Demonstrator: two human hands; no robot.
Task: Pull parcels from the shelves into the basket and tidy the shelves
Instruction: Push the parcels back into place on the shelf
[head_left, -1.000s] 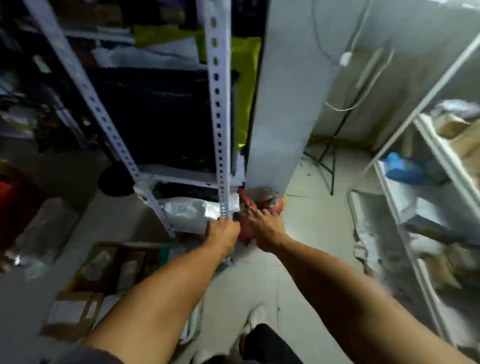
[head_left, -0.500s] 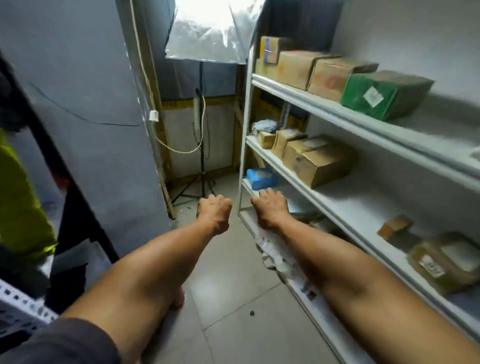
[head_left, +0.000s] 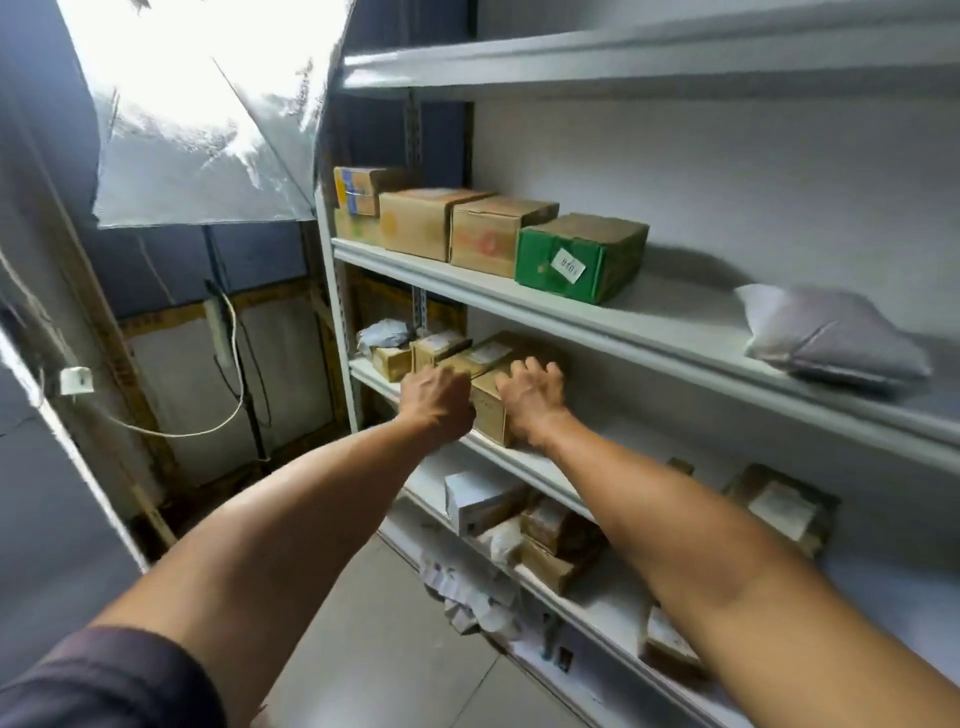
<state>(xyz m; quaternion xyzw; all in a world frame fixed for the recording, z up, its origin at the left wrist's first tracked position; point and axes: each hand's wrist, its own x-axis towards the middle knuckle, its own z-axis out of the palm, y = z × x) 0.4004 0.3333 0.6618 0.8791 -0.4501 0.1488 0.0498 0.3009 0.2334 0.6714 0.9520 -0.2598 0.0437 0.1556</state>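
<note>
Left hand (head_left: 439, 400), fingers curled into a loose fist that holds nothing visible, hovers at the front edge of the middle shelf (head_left: 524, 457), just left of the nearest cardboard box (head_left: 488, 410). Right hand (head_left: 532, 397), fingers spread wide and slightly bent, lies over the box's right top edge; whether it touches cannot be told. The box stands at the shelf's front edge between the two hands, its long axis running back toward the wall, in line with more small boxes (head_left: 441, 351) toward the shelf's left end. The right hand is nearer to a hold; the left needs only to open against the near left face, by this reading. The upper shelf (head_left: 467, 283) carries a row of cartons ending in a green box (head_left: 582, 257), and farther right a grey mailer bag (head_left: 831, 335). No basket is in view. Half a second ago both hands hung lower, by the bottom shelves; now they are raised to the middle shelf and the view has turned toward it.
</note>
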